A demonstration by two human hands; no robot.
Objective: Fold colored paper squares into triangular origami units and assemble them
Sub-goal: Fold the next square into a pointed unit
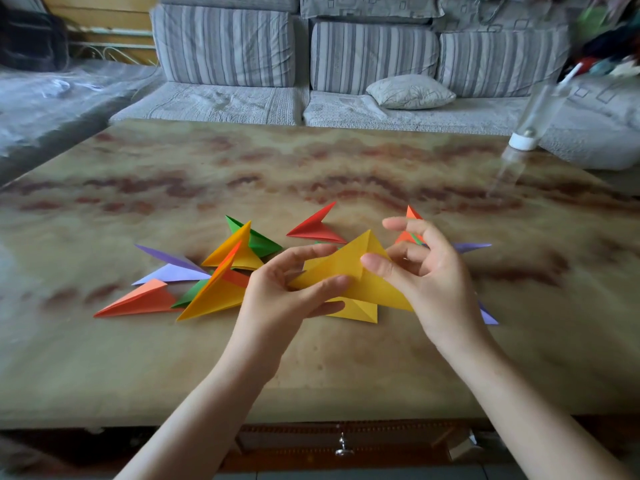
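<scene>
Worked over a beige, brown-veined marbled tabletop [346, 368], a flat base for creasing. Kept finished pointed paper units [214, 296] in orange, purple, green and yellow heaped at nine o'clock of the hands, likely handy for assembly. Held a folded yellow paper piece [346, 261] raised at centre. Pinched its nine-o'clock end with the left hand [277, 299] and its three-o'clock flap with the right hand [440, 289], apparently to shape a fold.

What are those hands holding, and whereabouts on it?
Both hold one folded yellow paper: the left hand pinches its left end, the right hand pinches its middle, just below the raised peak.
</scene>
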